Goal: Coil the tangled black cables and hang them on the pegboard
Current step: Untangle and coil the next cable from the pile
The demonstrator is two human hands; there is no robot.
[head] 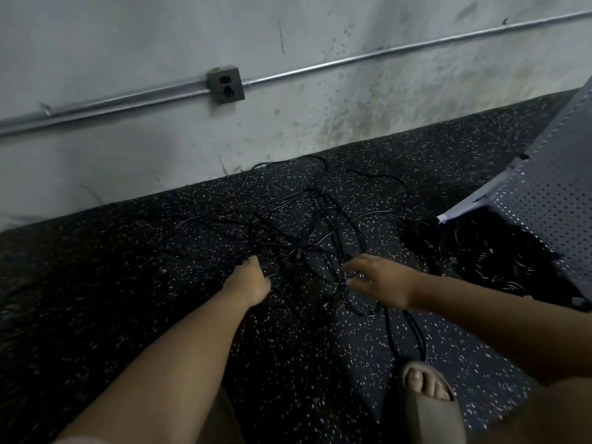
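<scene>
A tangle of thin black cables (307,225) lies spread over the dark speckled floor in front of me. My left hand (251,278) reaches into the tangle's left side, fingers curled down among the strands; whether they hold one is not clear. My right hand (376,278) hovers at the tangle's right side with fingers spread and relaxed, close to the strands. A grey pegboard (551,200) leans at the right edge of the view. Under it, several darker cable loops (493,251) lie on the floor.
A stained white wall (160,161) rises just behind the cables, with a metal conduit and a socket box (226,85) on it. My foot in a slide sandal (426,398) stands on the floor near a cable strand that runs toward it.
</scene>
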